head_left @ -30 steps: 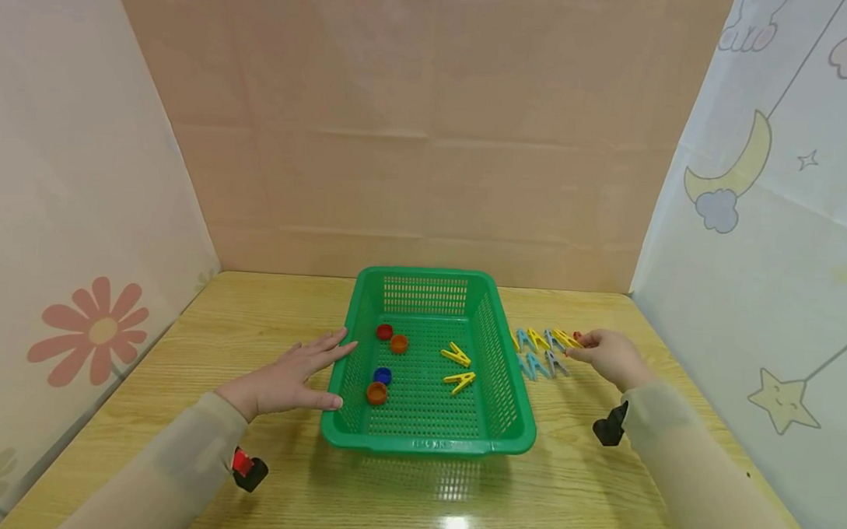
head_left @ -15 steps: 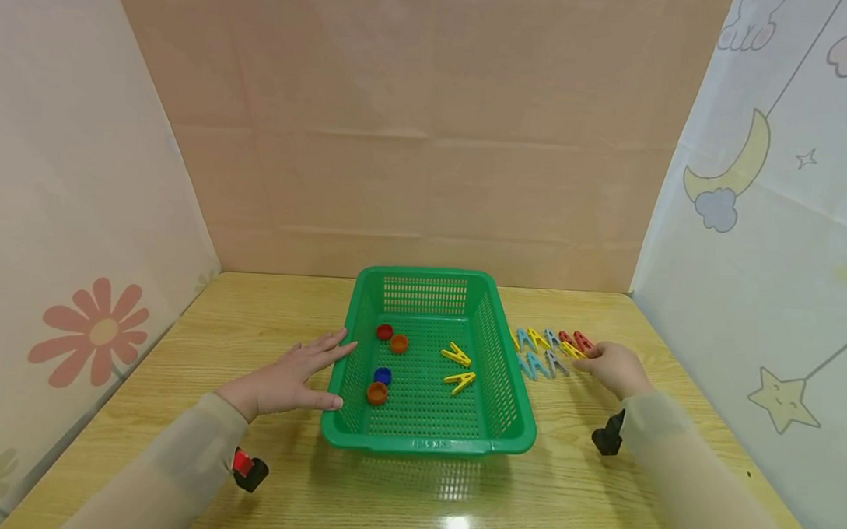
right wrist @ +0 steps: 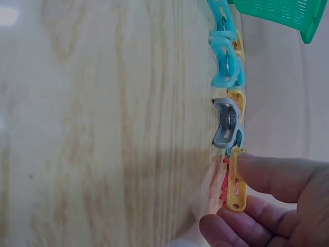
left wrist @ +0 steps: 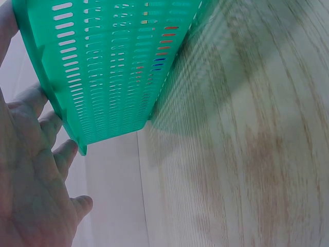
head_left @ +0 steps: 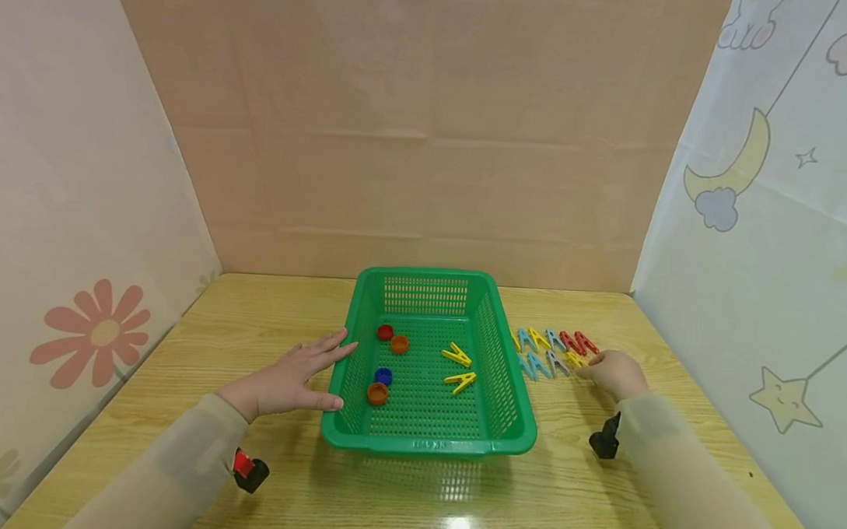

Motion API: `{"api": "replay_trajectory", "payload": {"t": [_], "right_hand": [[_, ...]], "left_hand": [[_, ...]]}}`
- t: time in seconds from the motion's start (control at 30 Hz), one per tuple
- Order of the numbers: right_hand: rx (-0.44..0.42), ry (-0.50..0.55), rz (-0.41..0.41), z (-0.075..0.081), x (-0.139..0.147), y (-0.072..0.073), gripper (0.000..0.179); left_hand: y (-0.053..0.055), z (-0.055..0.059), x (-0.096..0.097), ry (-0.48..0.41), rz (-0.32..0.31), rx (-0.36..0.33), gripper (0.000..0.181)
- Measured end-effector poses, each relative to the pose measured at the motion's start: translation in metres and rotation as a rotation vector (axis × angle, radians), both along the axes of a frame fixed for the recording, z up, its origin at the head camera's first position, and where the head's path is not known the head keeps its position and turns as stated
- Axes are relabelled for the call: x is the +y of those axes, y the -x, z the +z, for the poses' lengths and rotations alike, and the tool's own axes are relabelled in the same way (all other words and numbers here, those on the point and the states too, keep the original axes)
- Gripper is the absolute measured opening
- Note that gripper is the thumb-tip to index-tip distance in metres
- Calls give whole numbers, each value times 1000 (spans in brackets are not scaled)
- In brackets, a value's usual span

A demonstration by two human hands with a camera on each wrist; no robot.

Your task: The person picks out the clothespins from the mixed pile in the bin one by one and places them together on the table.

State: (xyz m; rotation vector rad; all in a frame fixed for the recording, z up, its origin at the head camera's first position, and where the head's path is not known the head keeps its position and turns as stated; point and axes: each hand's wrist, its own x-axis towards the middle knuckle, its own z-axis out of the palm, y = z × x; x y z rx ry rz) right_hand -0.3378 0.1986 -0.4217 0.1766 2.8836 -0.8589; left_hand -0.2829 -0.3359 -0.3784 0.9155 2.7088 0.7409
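My right hand [head_left: 617,374] pinches a yellow clothespin [right wrist: 237,180] between thumb and fingers, at the near right end of the clothespin rows. Just left of it lies a grey clothespin [head_left: 556,363], and behind it two red clothespins [head_left: 578,342]. Light blue clothespins [right wrist: 224,62] and other yellow ones continue the rows toward the green plastic basket [head_left: 427,445]. My left hand [head_left: 286,380], fingers spread and straight, touches the basket's left rim. Inside the basket are two yellow clothespins [head_left: 460,382] and several small round caps, red, orange and blue [head_left: 383,376].
Everything stands on a wood-grain table [head_left: 268,306]. A tan backdrop [head_left: 428,140] rises behind it, with printed white sheets on the left [head_left: 43,127] and right [head_left: 802,254]. The basket's side wall is close to the leftmost clothespins.
My right hand has moved a little toward me, bringing the yellow clothespin off the red ones to beside the grey one. Both red clothespins now show fully. My left hand stays put.
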Motion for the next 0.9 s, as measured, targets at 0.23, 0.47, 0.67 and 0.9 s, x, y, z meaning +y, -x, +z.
{"api": "replay_trajectory", "payload": {"t": [0.23, 0.47, 0.67, 0.9], "right_hand": [[-5, -16, -14, -3, -2, 2, 34], [-20, -39, -20, -4, -4, 5, 47], [-49, -21, -33, -5, -4, 4, 53], [-51, -54, -13, -8, -6, 6, 57]], "left_hand": [[0, 0, 0, -7, 0, -5, 86], [0, 0, 0, -6, 2, -7, 86], [0, 0, 0, -10, 2, -7, 86], [0, 0, 0, -5, 4, -4, 86]]}}
